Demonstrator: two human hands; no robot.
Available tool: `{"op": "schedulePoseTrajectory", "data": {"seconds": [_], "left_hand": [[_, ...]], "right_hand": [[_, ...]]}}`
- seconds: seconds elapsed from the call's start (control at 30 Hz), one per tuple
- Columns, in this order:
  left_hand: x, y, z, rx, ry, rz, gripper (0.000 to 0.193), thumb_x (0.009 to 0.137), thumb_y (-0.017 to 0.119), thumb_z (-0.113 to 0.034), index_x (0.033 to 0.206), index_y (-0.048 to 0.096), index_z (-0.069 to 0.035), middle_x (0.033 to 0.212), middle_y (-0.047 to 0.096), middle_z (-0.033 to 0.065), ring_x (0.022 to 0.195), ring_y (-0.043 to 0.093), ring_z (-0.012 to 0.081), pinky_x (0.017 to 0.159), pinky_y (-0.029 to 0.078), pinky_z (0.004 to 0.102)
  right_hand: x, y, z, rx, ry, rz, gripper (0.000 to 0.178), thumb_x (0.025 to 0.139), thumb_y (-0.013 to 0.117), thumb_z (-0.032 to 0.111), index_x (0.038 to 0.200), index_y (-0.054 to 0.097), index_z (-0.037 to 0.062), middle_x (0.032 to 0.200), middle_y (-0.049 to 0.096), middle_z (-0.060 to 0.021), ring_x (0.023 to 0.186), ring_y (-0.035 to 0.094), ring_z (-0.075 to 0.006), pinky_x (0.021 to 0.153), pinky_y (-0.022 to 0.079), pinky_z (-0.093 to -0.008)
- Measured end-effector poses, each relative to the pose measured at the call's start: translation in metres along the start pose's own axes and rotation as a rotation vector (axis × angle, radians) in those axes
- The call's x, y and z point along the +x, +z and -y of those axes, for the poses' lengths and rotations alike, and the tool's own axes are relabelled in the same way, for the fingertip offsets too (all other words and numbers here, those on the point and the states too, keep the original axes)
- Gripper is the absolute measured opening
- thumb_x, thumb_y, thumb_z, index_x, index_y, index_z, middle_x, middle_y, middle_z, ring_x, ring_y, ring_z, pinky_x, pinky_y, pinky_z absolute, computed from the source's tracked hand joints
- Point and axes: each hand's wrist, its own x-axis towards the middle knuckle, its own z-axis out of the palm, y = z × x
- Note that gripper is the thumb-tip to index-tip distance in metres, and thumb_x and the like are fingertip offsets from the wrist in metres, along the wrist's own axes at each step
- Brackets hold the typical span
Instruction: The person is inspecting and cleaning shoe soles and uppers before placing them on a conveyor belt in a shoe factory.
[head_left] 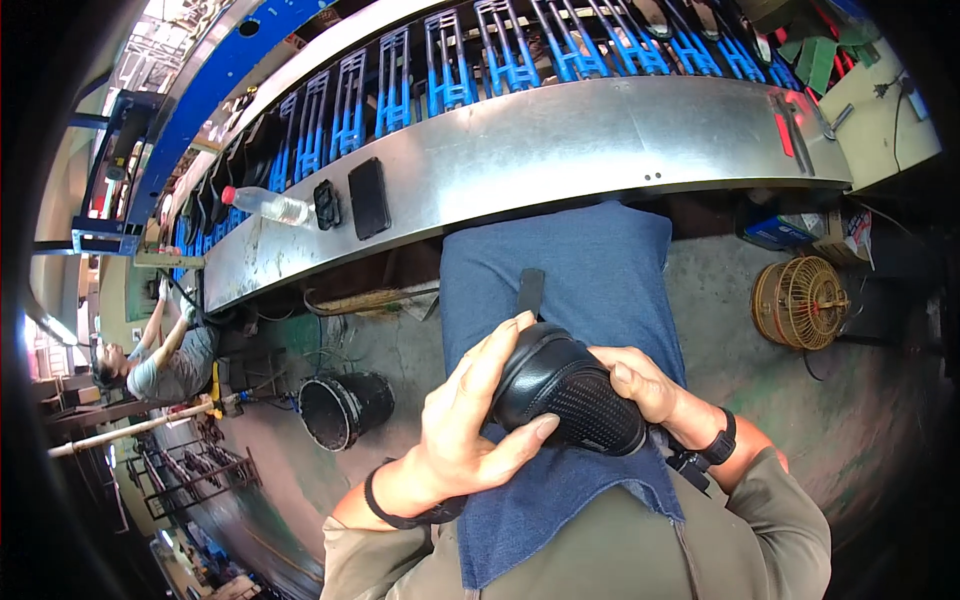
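Observation:
A black leather shoe [570,400] with a perforated panel rests over my lap, on the blue denim cloth [560,240] covering my legs. My left hand [475,405] clasps its left side, thumb laid over the near part and fingers along the far edge. From the right, my right hand [640,383] grips the other side, with its thumb bent on top. A flat dark strip [531,292] sticks out beyond the shoe, away from me; where it joins is hidden.
Ahead curves a metal bench [560,140] bearing a phone [369,198], a small black item [326,205] and a red-capped bottle [268,205]. Blue racks [450,80] line its far side. A black bucket [345,410] stands left, a wicker basket [800,303] right. Another person [170,360] is at far left.

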Motion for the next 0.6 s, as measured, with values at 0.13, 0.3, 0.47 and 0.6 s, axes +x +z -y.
{"op": "schedulePoseTrajectory", "data": {"seconds": [0.13,0.3,0.47,0.6], "left_hand": [[0.002,0.017,0.008,0.117,0.087,-0.15,0.09,0.076,0.082,-0.009,0.148,0.033,0.013,0.125,0.061,0.0345,0.111,0.067,0.0435,0.096,0.055,0.0424],[0.01,0.038,0.011,-0.199,-0.036,-0.224,0.098,0.077,0.088,-0.017,0.149,0.028,0.014,0.127,0.063,0.0288,0.112,0.068,0.0328,0.096,0.055,0.0381],[0.044,0.026,0.001,-0.159,0.093,-0.096,0.094,0.076,0.09,-0.019,0.146,0.035,0.014,0.126,0.064,0.0275,0.111,0.069,0.0333,0.096,0.054,0.0377],[0.064,0.007,-0.001,-0.022,0.198,0.051,0.099,0.071,0.093,-0.029,0.144,0.042,0.012,0.12,0.068,0.0271,0.105,0.072,0.0315,0.09,0.056,0.0365]], "right_hand": [[-0.004,-0.002,0.003,0.019,0.008,-0.018,0.069,0.101,0.047,0.058,0.123,0.063,-0.0047,0.108,0.068,-0.008,0.1,0.061,-0.0141,0.087,0.048,-0.0286],[-0.007,-0.006,0.026,0.171,-0.05,-0.074,0.076,0.101,0.046,0.062,0.131,0.057,-0.0061,0.121,0.067,-0.011,0.108,0.061,-0.0151,0.093,0.047,-0.0284],[-0.01,-0.001,0.031,0.636,-0.021,-0.141,0.074,0.106,0.033,0.058,0.147,0.045,-0.0026,0.14,0.057,-0.0162,0.124,0.059,-0.0251,0.107,0.048,-0.0377],[-0.01,0.014,0.04,0.758,-0.119,-0.189,0.072,0.107,0.032,0.055,0.151,0.037,-0.0016,0.147,0.05,-0.0177,0.129,0.055,-0.0262,0.108,0.048,-0.0403]]}}
